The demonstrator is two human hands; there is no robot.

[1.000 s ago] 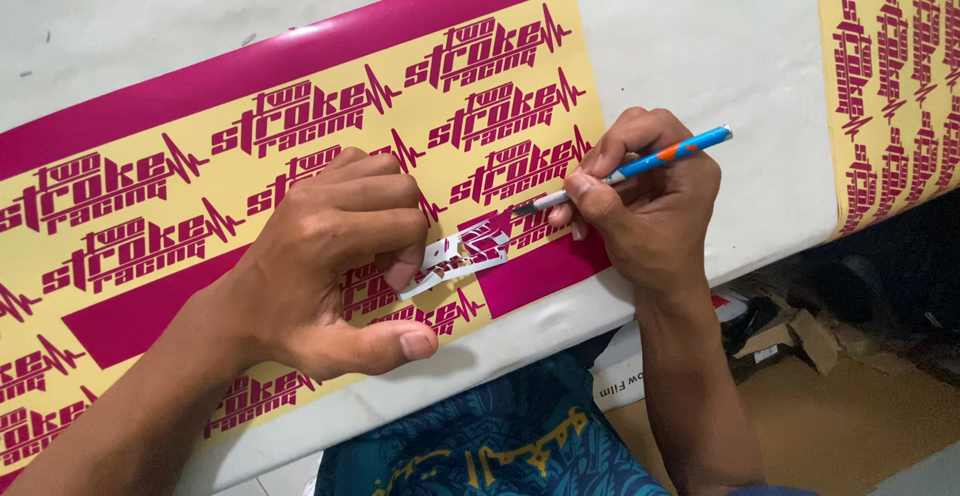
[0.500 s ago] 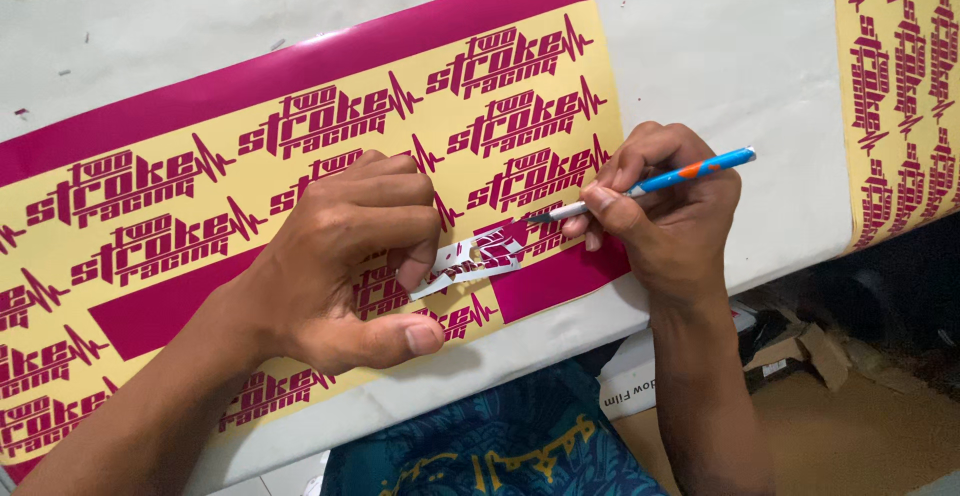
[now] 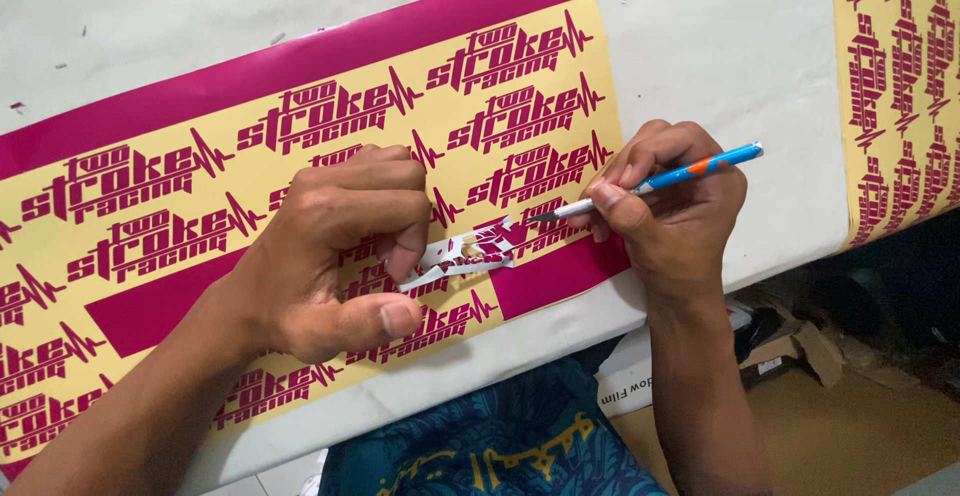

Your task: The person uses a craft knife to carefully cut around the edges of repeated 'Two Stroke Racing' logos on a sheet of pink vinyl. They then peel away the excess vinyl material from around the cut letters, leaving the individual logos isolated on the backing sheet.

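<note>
A yellow backing sheet [image 3: 250, 186] with magenta vinyl lettering and a magenta strip along its top lies on a white table [image 3: 720, 46]. My left hand [image 3: 340, 246] rests on the sheet, its fingertips pinching a peeled scrap of magenta vinyl [image 3: 460, 253] that curls up, white side showing. My right hand [image 3: 670, 206] holds a blue, white and orange craft knife [image 3: 660, 179] like a pen. Its fine tip touches the sheet just right of the lifted scrap.
A second yellow-and-magenta sticker sheet [image 3: 900, 86] lies at the table's right edge. Below the table edge are blue patterned fabric [image 3: 480, 446] over my lap, a white box [image 3: 630, 376], cardboard pieces [image 3: 800, 346] and a brown floor.
The view has shifted slightly, so both hands appear further right. The knife tip stays at the lifted scrap, and my left fingers keep their pinch on it.
</note>
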